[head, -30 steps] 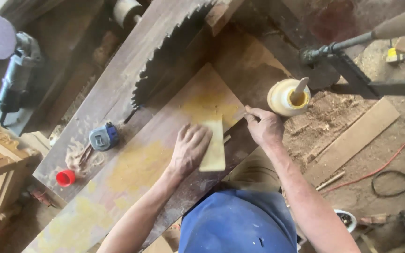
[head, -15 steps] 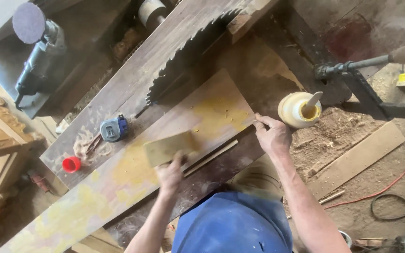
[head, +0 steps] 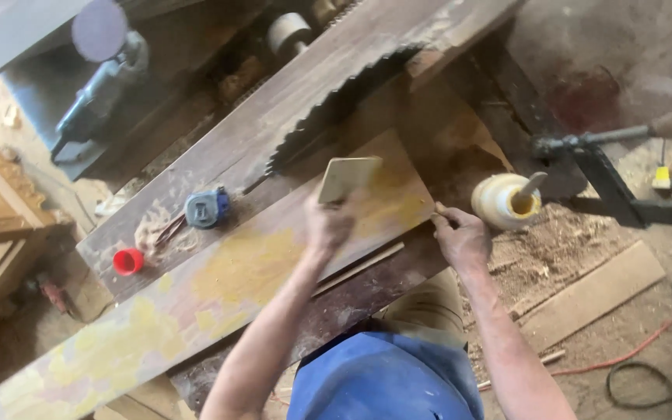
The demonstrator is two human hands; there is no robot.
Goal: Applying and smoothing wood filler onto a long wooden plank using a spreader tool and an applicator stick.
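Left hand point(head: 328, 224) grasps pad point(head: 348, 177) lifted over plank point(head: 219, 292), which runs lengthwise down-left; right hand point(head: 460, 237) clenched at plank's end

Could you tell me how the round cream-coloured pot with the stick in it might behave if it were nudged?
The pot looks squat and rounded, so it would probably slide rather than tip. The stick leans out over its rim and could swing or fall. It sits beside the right hand, near the plank end, so a push might drop it.

Board point(head: 219, 288) lies diagonally along worktop point(head: 258, 148) near edge. Tape measure point(head: 206, 208) and cap point(head: 127, 262) behind it, toward left end. Glue jar point(head: 499, 204) off board's right end. Saw blade point(head: 336, 105) behind board.
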